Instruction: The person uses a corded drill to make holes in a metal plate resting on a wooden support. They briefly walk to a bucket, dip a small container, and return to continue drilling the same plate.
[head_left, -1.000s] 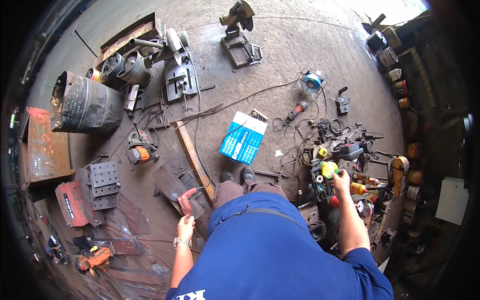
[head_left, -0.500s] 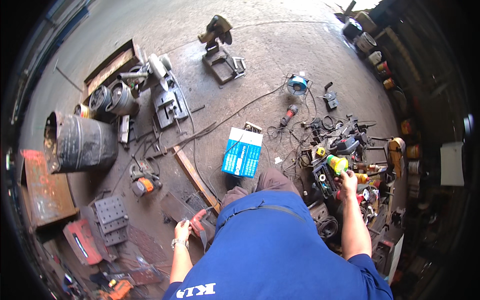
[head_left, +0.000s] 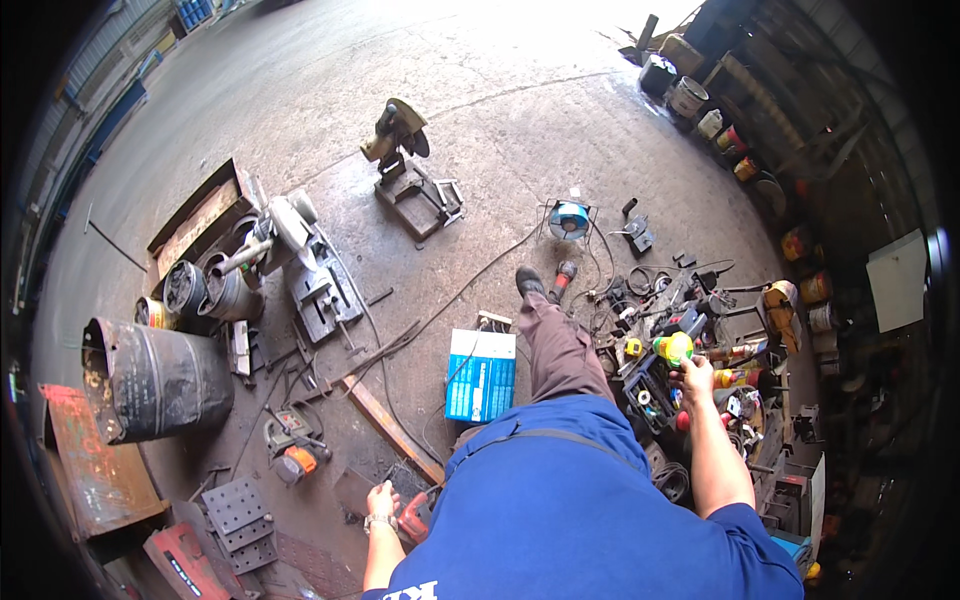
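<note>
One shoe [head_left: 529, 281] has moved beyond the blue-and-white box [head_left: 480, 388], beside a red tool [head_left: 561, 281].

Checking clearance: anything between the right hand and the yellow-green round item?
Nothing visible: the right hand holds the yellow-green round item directly. Tool clutter shows around them, not between.

Left arm [head_left: 384, 555]: low, near left
Left hand [head_left: 381, 501]: fingers curled
Right arm [head_left: 722, 465]: out right, bent
Right hand [head_left: 692, 381]: farther away, gripping
</note>
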